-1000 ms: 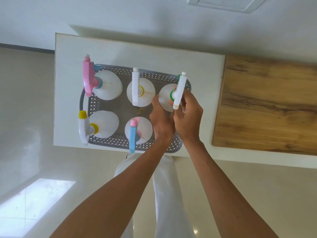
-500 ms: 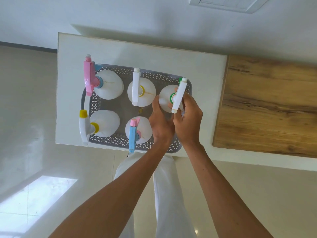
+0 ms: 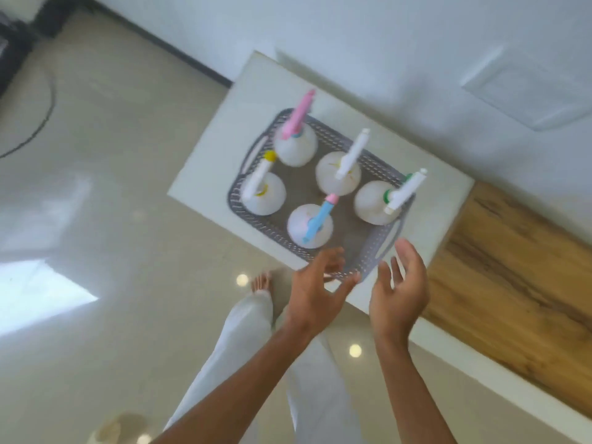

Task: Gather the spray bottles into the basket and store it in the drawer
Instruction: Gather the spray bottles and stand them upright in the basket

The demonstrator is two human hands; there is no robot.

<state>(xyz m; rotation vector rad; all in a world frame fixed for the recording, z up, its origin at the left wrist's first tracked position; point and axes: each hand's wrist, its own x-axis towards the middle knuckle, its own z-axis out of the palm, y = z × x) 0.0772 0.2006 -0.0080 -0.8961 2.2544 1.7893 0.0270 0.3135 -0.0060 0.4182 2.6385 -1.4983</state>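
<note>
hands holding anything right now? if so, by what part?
Nothing is held. Left hand and right hand are both open, just short of the basket near edge; the five spray bottles stand in it untouched.

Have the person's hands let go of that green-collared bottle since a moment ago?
Yes. Both hands, left and right, have pulled back from the green-collared bottle to the basket's near corner, fingers spread, holding nothing.

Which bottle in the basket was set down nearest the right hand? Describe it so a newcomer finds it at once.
On the white cabinet top sits a grey perforated basket holding five white spray bottles. The one meant is the green-collared bottle, at the basket end nearest the wooden panel. Only it has a green collar under a white sprayer.
</note>
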